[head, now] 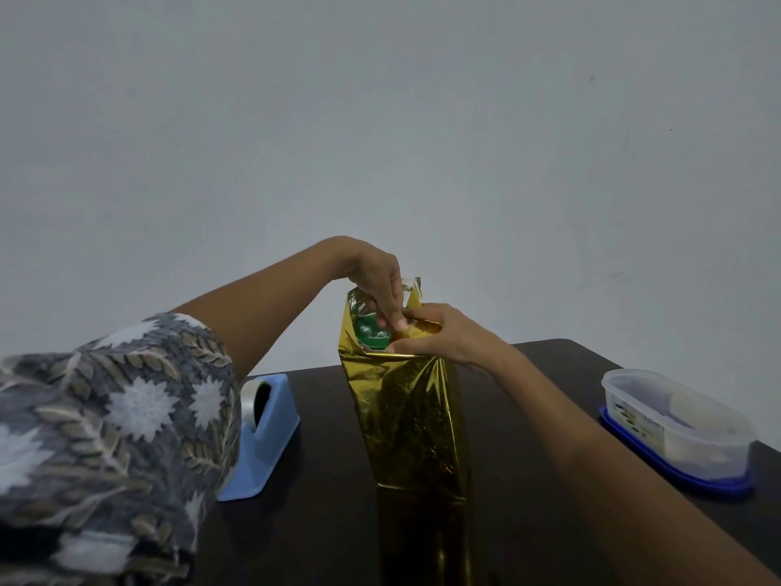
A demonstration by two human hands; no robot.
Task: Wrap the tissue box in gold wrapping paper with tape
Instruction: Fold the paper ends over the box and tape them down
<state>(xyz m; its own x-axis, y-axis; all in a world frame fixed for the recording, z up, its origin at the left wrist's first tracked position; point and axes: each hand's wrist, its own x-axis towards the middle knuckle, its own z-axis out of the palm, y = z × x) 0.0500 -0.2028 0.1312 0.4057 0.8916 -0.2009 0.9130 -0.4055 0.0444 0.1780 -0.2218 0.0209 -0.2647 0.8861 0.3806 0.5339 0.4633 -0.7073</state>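
The box (372, 332) stands on end in the middle of the desk (329, 522), between the near and far edges. The gold paper (405, 416) sheathes its sides. The top end is open, and the green of the box shows there inside the loose foil.

The left hand (376, 272) reaches in from above, its fingers curled down and pinching the paper at the open end. The right hand (439, 332) comes from the right side and grips a fold of paper at the top, its thumb lying along the front top edge. The two hands touch over the opening.

A patterned sleeve (114, 416) covers the upper left arm. A blue tape dispenser (274, 429) sits near the left edge of the desk, apart from the box. A clear tub (676, 425) on a blue base sits at the right edge. A grey wall (422, 120) rises behind the desk.
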